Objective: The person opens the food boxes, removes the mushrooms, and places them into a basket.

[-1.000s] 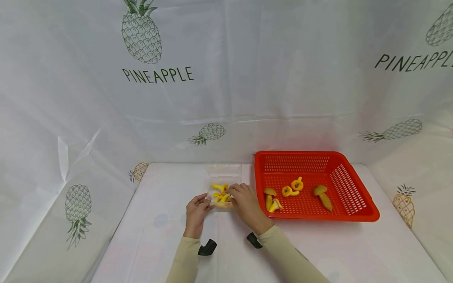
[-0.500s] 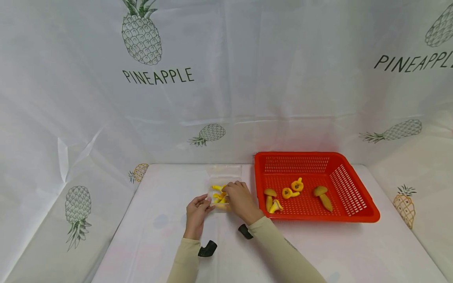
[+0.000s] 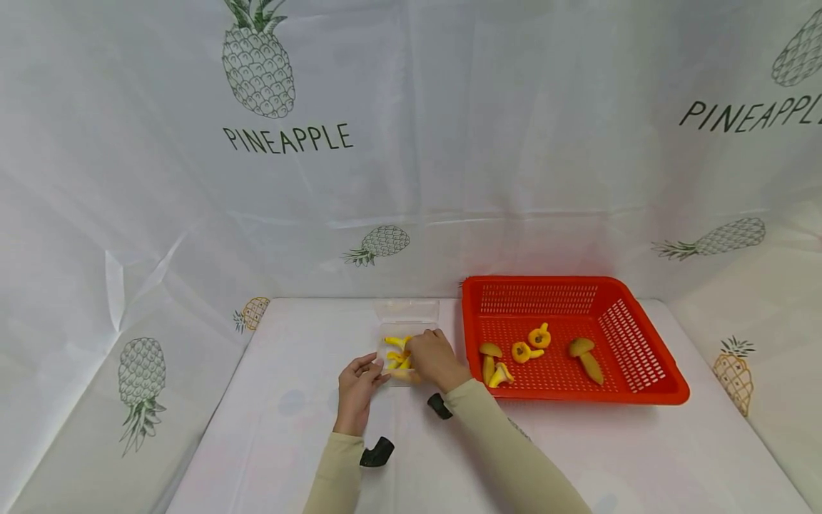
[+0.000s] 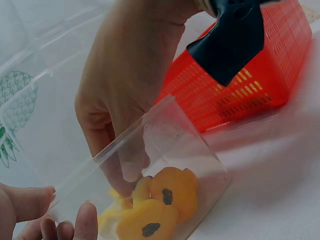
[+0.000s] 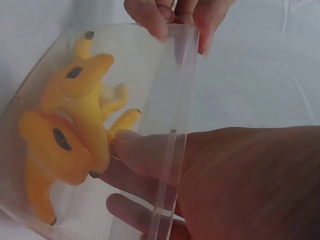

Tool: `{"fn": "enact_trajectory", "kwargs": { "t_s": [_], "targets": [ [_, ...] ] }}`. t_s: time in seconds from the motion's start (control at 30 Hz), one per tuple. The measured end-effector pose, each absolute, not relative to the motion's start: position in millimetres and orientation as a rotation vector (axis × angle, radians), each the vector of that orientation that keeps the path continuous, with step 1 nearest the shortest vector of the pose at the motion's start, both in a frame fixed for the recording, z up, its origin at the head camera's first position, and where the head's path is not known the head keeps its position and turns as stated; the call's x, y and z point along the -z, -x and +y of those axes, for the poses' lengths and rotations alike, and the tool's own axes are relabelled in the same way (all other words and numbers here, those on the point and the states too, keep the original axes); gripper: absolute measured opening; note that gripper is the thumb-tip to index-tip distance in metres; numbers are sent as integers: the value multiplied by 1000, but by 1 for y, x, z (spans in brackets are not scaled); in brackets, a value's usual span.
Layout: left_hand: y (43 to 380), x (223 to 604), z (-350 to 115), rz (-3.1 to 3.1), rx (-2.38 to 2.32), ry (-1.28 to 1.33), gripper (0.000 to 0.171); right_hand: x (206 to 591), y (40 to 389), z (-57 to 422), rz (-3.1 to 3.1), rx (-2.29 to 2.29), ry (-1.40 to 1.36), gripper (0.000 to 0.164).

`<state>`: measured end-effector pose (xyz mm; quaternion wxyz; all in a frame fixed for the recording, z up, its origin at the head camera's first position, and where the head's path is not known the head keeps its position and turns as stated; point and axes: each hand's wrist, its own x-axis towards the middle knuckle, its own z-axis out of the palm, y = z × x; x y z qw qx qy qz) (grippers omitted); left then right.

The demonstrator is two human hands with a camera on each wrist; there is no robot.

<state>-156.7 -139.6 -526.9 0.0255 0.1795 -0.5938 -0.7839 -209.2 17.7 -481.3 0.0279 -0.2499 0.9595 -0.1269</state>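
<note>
A clear plastic box (image 3: 393, 328) with its lid (image 3: 407, 310) tipped back holds several yellow chanterelle mushrooms (image 4: 146, 225). At the box's near left corner my left hand (image 3: 355, 394) pinches the rim between thumb and fingers. My right hand (image 3: 437, 360) reaches down over the right side into the box. Through the clear wall in the right wrist view, its thumb and forefinger pinch the lower stem of one chanterelle mushroom (image 5: 89, 127). Another mushroom (image 5: 55, 147) lies against that one, dark spot on its cap.
A red slotted basket (image 3: 578, 395) stands right of the box. Inside it lie brown-capped mushrooms (image 3: 586, 357) and several yellow ones (image 3: 539, 335). Black wrist-camera mounts (image 3: 377, 452) stick out from both sleeves. A pineapple-print sheet hangs behind the white table (image 3: 308, 414).
My right hand has shifted slightly left and deeper into the box, its wrist and forearm swinging left. The left hand keeps its hold on the rim.
</note>
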Motion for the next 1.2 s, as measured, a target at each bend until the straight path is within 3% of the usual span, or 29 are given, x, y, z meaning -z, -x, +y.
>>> {"fn": "enact_trajectory", "kwargs": {
  "t_s": [0.43,0.7,1.2],
  "targets": [
    [156,527,-139,-1828,2428,-567,38,484,213,14,2977,465,658,9],
    [157,528,-141,-1818,2438,-546,40,483,204,20,3151,475,646,15],
    [159,533,-140,-1841,2411,-579,39,450,170,78,3370,957,658,14]
  ]
}}
